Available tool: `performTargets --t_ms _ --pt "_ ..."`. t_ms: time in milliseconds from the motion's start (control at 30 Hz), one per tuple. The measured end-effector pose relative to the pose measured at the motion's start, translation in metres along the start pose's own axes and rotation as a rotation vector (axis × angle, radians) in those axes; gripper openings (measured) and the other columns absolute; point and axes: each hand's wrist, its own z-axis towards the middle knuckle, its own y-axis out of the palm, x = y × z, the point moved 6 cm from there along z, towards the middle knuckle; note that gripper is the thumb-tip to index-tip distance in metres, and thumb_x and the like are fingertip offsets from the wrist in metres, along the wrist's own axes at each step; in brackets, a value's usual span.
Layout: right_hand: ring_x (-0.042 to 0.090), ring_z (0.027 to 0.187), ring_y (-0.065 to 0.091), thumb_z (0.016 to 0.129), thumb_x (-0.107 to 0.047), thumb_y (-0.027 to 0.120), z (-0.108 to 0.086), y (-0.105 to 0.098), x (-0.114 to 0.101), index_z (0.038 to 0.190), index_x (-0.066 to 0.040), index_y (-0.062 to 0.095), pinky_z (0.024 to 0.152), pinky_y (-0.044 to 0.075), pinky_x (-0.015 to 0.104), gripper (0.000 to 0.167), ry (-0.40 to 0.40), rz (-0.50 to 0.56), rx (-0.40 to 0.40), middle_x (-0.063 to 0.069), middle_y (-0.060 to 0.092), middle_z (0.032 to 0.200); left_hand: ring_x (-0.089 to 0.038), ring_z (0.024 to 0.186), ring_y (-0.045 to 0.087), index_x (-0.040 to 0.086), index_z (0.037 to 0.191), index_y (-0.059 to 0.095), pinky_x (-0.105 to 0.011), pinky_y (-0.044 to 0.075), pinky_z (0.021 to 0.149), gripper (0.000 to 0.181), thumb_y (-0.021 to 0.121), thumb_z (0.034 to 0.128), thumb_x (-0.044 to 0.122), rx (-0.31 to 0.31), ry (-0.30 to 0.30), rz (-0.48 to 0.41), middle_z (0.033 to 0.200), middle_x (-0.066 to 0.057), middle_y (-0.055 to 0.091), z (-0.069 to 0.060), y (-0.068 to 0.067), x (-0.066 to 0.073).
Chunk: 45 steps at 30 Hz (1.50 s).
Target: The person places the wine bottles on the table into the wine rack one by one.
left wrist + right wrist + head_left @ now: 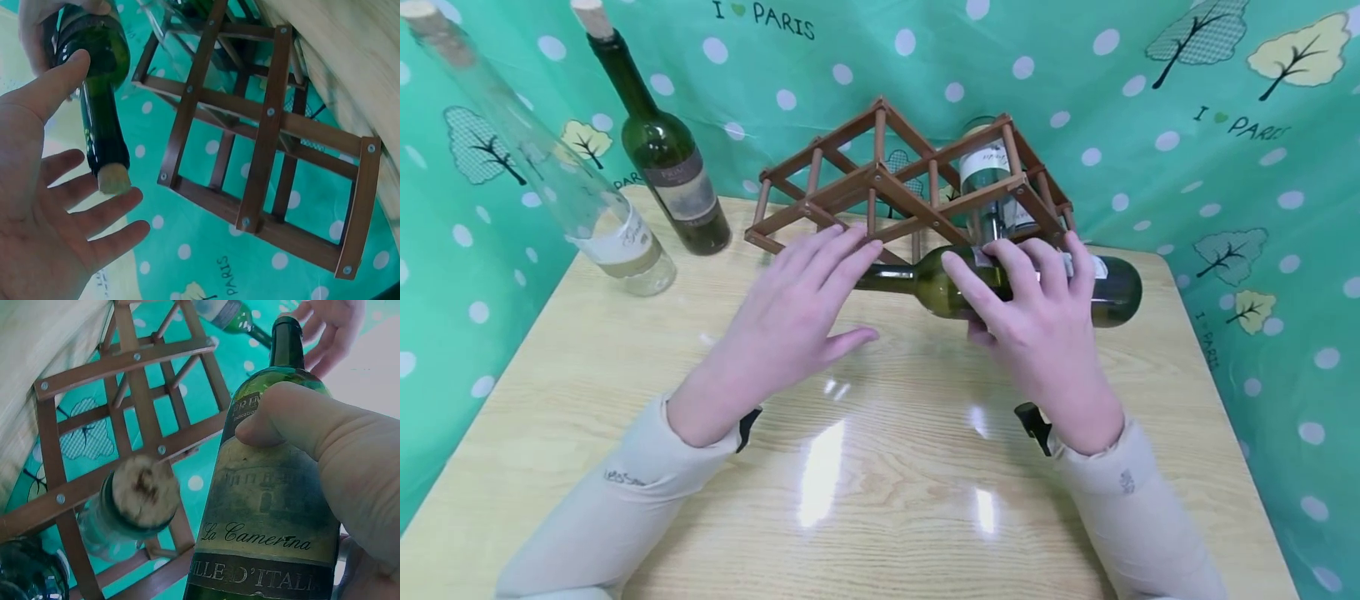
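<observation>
A worktop (910, 467) carries a brown wooden rack (877, 177) toward its far edge. Just in front of the rack is a green bottle (265, 494), its long axis running crosswise, roughly parallel to the rack's front, neck toward the person's left. The right hand (1045, 325), nearer the base, grips the body. The left hand (790, 317), nearer the neck, has its fingers extended and grasps nothing; whether it touches the glass cannot be told. A cork (114, 179) closes the mouth.

Green wine bottle (265, 490), corked, labelled, sideways before wooden rack (877, 176)
</observation>
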Motion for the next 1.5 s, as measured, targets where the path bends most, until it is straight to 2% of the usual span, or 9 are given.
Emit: performTargets --t_ms 267,467,733,900,1067,1200,1333,1500 --pt "0.049 0.113 0.054 0.076 -0.011 0.087 0.001 0.001 -0.020 0.152 -0.026 0.056 0.111 0.032 0.076 0.083 -0.046 0.034 -0.010 0.021 0.060 0.128 -0.040 0.131 0.057 -0.001 0.151 0.054 -0.050 0.046 0.113 0.081 0.090 0.0877 0.034 -0.044 0.026 0.039 0.150 -0.020 0.057 -0.001 0.012 0.010" --pt "0.048 0.112 0.055 0.078 -0.009 0.082 0.002 0.004 -0.031 0.152 -0.025 0.055 0.110 0.032 0.077 0.080 -0.064 0.065 -0.030 0.020 0.062 0.127 -0.035 0.116 0.066 -0.001 0.147 0.058 -0.046 0.057 0.095 0.062 0.082 0.0969 0.027 -0.056 0.008 0.016 0.131 -0.015 0.068 -0.004 0.019 0.014" --pt "0.047 0.113 0.056 0.079 -0.010 0.082 0.001 0.002 -0.032 0.152 -0.023 0.056 0.110 0.032 0.076 0.079 -0.059 0.062 -0.036 0.019 0.064 0.128 -0.034 0.109 0.068 -0.001 0.140 0.060 -0.045 0.058 0.087 0.049 0.072 0.1034 0.030 -0.071 0.027 0.082 0.119 -0.014 0.071 -0.005 0.027 0.014" --pt "0.044 0.118 0.059 0.076 -0.012 0.087 0.002 -0.001 -0.030 0.150 -0.013 0.056 0.111 0.031 0.075 0.080 -0.054 0.093 -0.014 0.016 0.066 0.134 -0.034 0.108 0.066 -0.002 0.133 0.060 -0.044 0.056 0.083 0.044 0.067 0.1062 0.031 -0.082 0.033 0.086 0.119 -0.015 0.069 -0.009 0.029 0.010" --pt "0.039 0.121 0.062 0.075 -0.016 0.092 0.002 -0.004 -0.026 0.145 -0.007 0.057 0.114 0.030 0.074 0.079 -0.047 0.093 0.016 0.012 0.069 0.137 -0.034 0.105 0.068 -0.002 0.129 0.060 -0.047 0.058 0.083 0.041 0.070 0.1045 0.029 -0.073 0.022 0.033 0.118 -0.015 0.069 -0.013 0.027 0.003" --pt "0.039 0.120 0.063 0.072 -0.017 0.096 0.001 -0.006 -0.018 0.141 -0.006 0.061 0.115 0.029 0.074 0.077 -0.030 0.084 0.029 0.013 0.070 0.134 -0.033 0.095 0.069 -0.002 0.126 0.060 -0.047 0.058 0.078 0.040 0.074 0.1017 0.027 -0.076 -0.001 0.004 0.117 -0.015 0.069 -0.015 0.024 -0.005" --pt "0.040 0.120 0.062 0.071 -0.018 0.099 0.001 -0.007 -0.010 0.137 -0.006 0.064 0.115 0.028 0.075 0.076 -0.029 0.084 0.025 0.014 0.070 0.133 -0.031 0.092 0.070 -0.001 0.127 0.061 -0.046 0.059 0.077 0.041 0.076 0.1010 0.027 -0.094 -0.035 -0.034 0.118 -0.014 0.070 -0.019 0.023 -0.012" --pt "0.041 0.121 0.062 0.070 -0.019 0.100 0.000 -0.008 -0.005 0.138 -0.008 0.065 0.112 0.031 0.077 0.077 -0.041 0.087 0.026 0.014 0.070 0.133 -0.028 0.084 0.068 -0.001 0.126 0.062 -0.044 0.058 0.070 0.041 0.078 0.0995 0.026 -0.091 -0.065 -0.065 0.107 -0.012 0.070 -0.023 0.020 -0.019"
